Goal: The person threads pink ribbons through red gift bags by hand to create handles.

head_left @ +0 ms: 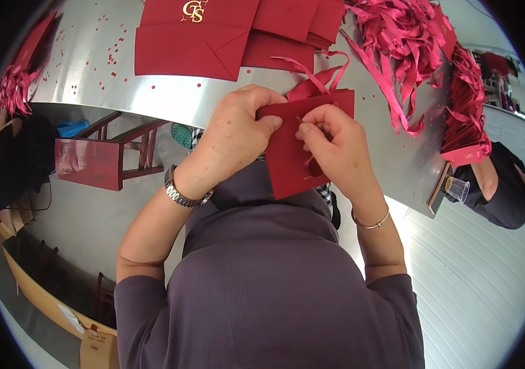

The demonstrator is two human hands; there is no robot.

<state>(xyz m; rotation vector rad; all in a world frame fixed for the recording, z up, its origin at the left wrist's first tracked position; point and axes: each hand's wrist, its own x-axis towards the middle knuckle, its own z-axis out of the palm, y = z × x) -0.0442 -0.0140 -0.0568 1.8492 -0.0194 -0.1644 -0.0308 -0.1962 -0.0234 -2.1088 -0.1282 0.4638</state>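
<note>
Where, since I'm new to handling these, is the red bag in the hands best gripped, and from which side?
Probably pinch the red bag by its upper left corner, coming from the left, thumb on the near face: it looks thin and flat there. The left hand grips it there, and the right hand covers part of its right side.

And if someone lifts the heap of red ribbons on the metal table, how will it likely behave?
The red ribbon heap would probably sag, since its ribbons bend and fold softly. It may come up tangled, as many of them cross. It is likely light for its bulk: the ribbons look thin.
</note>
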